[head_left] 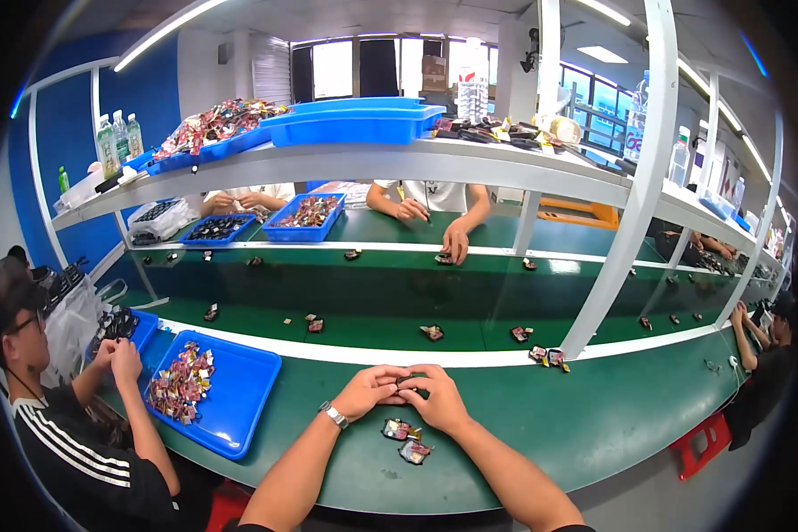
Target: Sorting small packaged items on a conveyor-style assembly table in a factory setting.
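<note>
Over the green work surface, my left hand [370, 393] and my right hand [438, 401] meet with fingertips pinched together. Between them is a small dark part [401, 387], mostly covered by the fingers, so its exact kind is hidden. A watch with a metal band [332, 414] is on my left wrist. Just below my hands lie two small black-cased assemblies, the upper one [398, 430] and the lower one [415, 452], each with reddish and pale pieces and a bit of yellow.
At my left stands a blue tray [262, 377] with a heap of small reddish parts [182, 383]. Beyond a white rail, a green conveyor belt [372, 293] carries scattered assemblies. A white shelf [399, 164] with blue trays crosses above, held by a slanted post [625, 213]. Co-workers sit left, right and opposite.
</note>
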A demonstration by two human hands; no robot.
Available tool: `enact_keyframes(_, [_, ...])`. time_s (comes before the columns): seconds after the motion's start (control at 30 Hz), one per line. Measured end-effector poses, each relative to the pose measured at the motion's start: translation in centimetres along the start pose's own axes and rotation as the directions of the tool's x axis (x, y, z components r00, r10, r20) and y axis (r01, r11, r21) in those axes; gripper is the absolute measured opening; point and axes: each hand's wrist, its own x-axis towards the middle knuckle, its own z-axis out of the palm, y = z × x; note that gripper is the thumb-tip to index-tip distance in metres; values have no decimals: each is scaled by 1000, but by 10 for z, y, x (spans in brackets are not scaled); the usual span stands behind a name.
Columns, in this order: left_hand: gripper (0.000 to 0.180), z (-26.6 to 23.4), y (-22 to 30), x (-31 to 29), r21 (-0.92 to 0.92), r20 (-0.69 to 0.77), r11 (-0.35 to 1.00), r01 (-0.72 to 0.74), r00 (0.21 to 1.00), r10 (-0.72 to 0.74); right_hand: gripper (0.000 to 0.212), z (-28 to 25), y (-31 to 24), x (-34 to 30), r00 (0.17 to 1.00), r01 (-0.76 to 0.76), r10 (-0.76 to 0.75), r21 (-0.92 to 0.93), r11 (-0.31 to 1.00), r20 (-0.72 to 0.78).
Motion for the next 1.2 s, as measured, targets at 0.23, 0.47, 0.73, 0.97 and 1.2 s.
enact_keyframes(0.23, [32, 2, 2, -3, 20, -22, 1000, 1, 1000, 0, 15, 5, 2, -2, 1000, 6, -6, 0, 1000, -11])
enact_keyframes(0.47, [30, 1, -5, 2, -81, -98, 994, -80, 993, 71, 22, 2, -7, -2, 994, 95, -95, -3, 995, -59])
enact_keyframes(0.73, [29, 4, -3, 1, -95, -72, 990, -102, 993, 96, 14, 4, -5, -3, 981, 86, -81, 24, 996, -178])
enact_keyframes(0.97, [29, 6, -5, 2, -25, -148, 996, -89, 985, 84, 17, 12, -2, -2, 978, 75, -55, 89, 993, -203])
enact_keyframes(1.2, [32, 13, -1, 1, -12, -156, 996, -84, 984, 81, 15, 7, -7, 3, 986, 80, -85, -40, 996, -145])
